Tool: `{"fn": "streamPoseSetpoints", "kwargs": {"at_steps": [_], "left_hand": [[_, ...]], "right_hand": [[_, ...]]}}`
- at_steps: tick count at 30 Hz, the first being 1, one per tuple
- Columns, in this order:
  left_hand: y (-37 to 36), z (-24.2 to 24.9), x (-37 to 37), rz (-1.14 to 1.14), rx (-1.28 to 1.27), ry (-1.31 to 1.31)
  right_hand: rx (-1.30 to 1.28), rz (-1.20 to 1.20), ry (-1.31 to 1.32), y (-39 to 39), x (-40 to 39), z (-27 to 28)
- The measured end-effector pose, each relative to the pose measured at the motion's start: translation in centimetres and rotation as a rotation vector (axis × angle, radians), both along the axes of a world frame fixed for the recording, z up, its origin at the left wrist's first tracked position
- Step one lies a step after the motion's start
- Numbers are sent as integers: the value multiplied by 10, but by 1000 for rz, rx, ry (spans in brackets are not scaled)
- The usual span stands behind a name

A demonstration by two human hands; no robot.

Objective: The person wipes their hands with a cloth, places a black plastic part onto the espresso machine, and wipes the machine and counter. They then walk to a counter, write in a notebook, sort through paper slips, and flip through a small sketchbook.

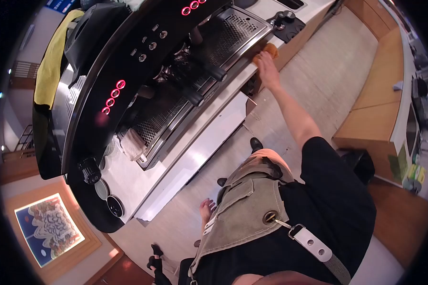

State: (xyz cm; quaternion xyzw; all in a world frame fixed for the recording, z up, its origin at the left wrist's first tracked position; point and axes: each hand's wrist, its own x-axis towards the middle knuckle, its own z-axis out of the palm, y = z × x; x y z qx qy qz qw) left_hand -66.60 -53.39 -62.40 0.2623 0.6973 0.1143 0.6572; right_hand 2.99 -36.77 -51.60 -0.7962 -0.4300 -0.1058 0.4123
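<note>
My right hand reaches out to the counter edge, its fingers closed over an orange-brown cloth. The cloth is pressed against the counter beside the drip tray of a large black espresso machine. Two portafilters with black handles are locked in the machine. Low by the apron, my left hand hangs with its fingers loosely apart, holding nothing. A folded pale cloth lies at the near-left corner of the drip tray.
A black tamping mat with small tools sits past the machine's right end. Dark round dishes stand at the counter's left end. A yellow cloth drapes behind the machine. Wooden cabinets line the right. Another person's shoes show below.
</note>
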Motion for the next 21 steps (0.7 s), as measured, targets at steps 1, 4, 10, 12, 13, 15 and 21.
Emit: {"fn": "streamPoseSetpoints", "kwargs": {"at_steps": [1, 4, 10, 12, 13, 15, 21], "left_hand": [[-2, 2, 16, 8, 6, 18], [-13, 11, 76, 72, 46, 60], [-90, -109, 66, 113, 197, 38], [-97, -111, 77, 136, 147, 99], [-98, -111, 82, 143, 157, 75], [-103, -112, 76, 138, 155, 34], [-59, -1, 132, 301, 80, 38]], "right_hand": [[85, 9, 89, -1, 13, 0], [375, -1, 894, -32, 21, 10], [933, 411, 1453, -58, 34, 134], [831, 451, 1217, -31, 51, 146], [679, 418, 934, 3, 71, 146], [-146, 354, -246, 60, 77, 160], [-232, 757, -562, 169, 31, 142]]}}
